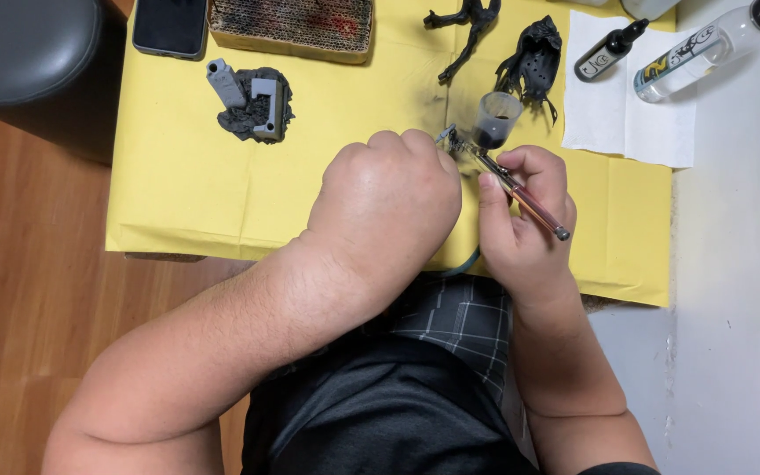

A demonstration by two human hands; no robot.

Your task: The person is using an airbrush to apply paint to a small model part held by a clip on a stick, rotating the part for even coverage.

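My right hand grips an airbrush with a reddish barrel and a small clear paint cup holding dark paint on top. My left hand is closed in a fist just left of the airbrush's front end, its fingers curled near the nozzle; whatever it holds is hidden behind the hand. Both hands hover over a yellow paper sheet covering the table. A teal hose drops from the airbrush under my right hand.
A grey model base sits at the upper left of the paper. Black painted model parts lie at the top. A white tissue carries a small dark dropper bottle and a clear bottle. A phone and cardboard block sit beyond.
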